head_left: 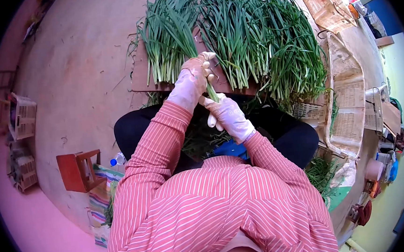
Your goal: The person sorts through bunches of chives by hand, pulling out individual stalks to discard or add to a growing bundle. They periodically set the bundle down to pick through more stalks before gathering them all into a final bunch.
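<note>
Both hands wear pale, stained gloves. My left hand (pixel 193 80) is closed around a bunch of green stalks (pixel 213 93), whose long leaves extend up and away from me. Just below it and to the right, my right hand (pixel 227 115) has its fingers at the lower end of the same stalks; what its fingertips pinch is partly hidden. Beyond my hands, a low brown board (pixel 140 79) bears a left pile of leafy stalks (pixel 166 49), a middle pile (pixel 234 44) and a darker right pile (pixel 298 58).
Plastic crates stand at the right (pixel 347 92), upper right (pixel 327 5) and left (pixel 25 117). A wooden stool (pixel 76 172) and a blue-capped bottle (pixel 118 161) are at the lower left. Loose greens (pixel 320 174) lie beside my right knee.
</note>
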The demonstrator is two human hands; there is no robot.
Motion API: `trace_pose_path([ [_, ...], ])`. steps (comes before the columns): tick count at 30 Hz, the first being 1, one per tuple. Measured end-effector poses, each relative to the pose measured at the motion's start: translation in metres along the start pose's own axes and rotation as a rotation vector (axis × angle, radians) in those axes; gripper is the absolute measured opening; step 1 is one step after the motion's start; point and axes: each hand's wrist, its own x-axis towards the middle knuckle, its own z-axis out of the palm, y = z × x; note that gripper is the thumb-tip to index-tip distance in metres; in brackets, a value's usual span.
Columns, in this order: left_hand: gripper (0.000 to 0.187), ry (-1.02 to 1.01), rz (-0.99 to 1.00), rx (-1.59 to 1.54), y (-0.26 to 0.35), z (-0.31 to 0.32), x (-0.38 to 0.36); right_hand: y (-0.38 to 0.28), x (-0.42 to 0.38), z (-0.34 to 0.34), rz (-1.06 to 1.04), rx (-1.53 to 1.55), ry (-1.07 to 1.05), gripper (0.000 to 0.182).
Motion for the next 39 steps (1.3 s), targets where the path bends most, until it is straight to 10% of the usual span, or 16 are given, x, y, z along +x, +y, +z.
trace_pose_path([
  [13, 0.019, 0.121, -0.085, 0.008, -0.007, -0.01, 0.046, 0.098, -0.044, -0.025, -0.031, 0.087, 0.079, 0.049],
  [24, 0.018, 0.231, -0.039, 0.119, -0.004, 0.009, 0.034, 0.007, -0.021, -0.01, 0.081, -0.206, 0.197, 0.035],
  [29, 0.016, 0.237, -0.091, 0.137, -0.009, 0.01, 0.032, 0.028, -0.009, -0.016, 0.02, 0.183, 0.005, 0.02],
  [39, 0.018, 0.269, -0.073, 0.164, -0.009, 0.008, 0.037, 0.081, 0.0, -0.03, -0.078, -0.097, 0.07, 0.027],
])
